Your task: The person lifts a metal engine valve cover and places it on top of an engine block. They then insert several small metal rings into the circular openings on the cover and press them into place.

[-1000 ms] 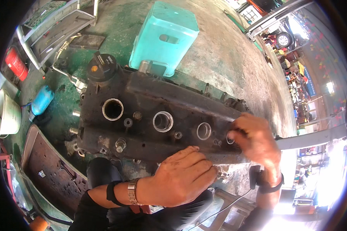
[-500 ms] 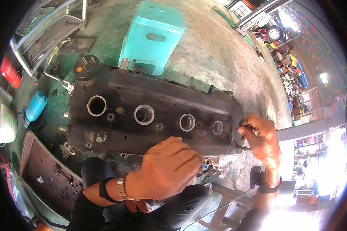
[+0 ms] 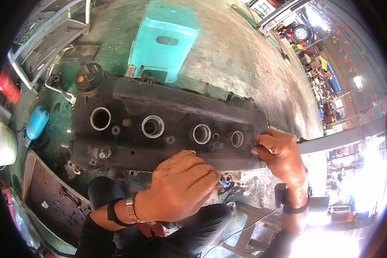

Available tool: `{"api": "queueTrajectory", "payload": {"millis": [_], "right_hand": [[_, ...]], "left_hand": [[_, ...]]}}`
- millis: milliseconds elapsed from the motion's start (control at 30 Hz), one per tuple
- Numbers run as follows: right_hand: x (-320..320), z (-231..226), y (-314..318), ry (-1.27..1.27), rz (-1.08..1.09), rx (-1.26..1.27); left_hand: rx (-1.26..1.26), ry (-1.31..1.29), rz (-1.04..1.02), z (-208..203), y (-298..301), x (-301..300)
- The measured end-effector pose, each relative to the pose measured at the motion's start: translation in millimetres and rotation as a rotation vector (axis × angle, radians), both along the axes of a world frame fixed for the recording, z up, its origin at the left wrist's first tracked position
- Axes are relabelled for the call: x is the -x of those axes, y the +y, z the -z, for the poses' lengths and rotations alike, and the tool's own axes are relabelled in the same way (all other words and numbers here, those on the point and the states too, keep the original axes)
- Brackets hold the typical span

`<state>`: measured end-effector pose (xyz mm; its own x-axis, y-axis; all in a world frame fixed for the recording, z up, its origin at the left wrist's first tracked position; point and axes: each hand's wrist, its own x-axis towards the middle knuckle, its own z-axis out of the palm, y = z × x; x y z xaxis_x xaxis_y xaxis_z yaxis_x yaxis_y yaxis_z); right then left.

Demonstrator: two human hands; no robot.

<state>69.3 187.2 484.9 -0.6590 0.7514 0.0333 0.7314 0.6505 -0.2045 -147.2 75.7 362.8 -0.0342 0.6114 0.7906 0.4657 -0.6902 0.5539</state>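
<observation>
A black engine valve cover lies lengthwise in front of me on its engine part, with several round ringed openings along its top. At its near edge sits my left hand, palm down, the fingers curled closed over the edge and their tips hidden. Just beside those fingers a small blue thing shows; I cannot tell whether they hold it. At the cover's right end my right hand pinches thumb and forefinger together at the surface. Whatever lies in that pinch is too small and dark to name.
A turquoise plastic stool stands behind the cover. On the left are a grey tray with tools, a blue bottle, a white bucket and a red cylinder. A wooden stool stands at lower right.
My right hand has moved left and in over the cover's right end, its pinch now at the surface. The whole view has shifted slightly; my left hand keeps its place on the near edge.
</observation>
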Motion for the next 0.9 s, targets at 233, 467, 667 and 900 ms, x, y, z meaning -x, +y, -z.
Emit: {"api": "queueTrajectory", "payload": {"millis": [233,467,667,900], "right_hand": [[5,4,1,-0.051,-0.018,-0.033],[4,8,0,-0.107,-0.06,-0.102],[3,8,-2,-0.114,-0.066,-0.09],[2,14,-9,-0.071,-0.051,-0.157]], "left_hand": [[0.001,0.004,-0.004,0,1,0],[-0.006,-0.03,0.003,0,1,0],[-0.008,-0.021,0.007,1,1,0],[-0.009,-0.018,0.02,2,0,1]]}}
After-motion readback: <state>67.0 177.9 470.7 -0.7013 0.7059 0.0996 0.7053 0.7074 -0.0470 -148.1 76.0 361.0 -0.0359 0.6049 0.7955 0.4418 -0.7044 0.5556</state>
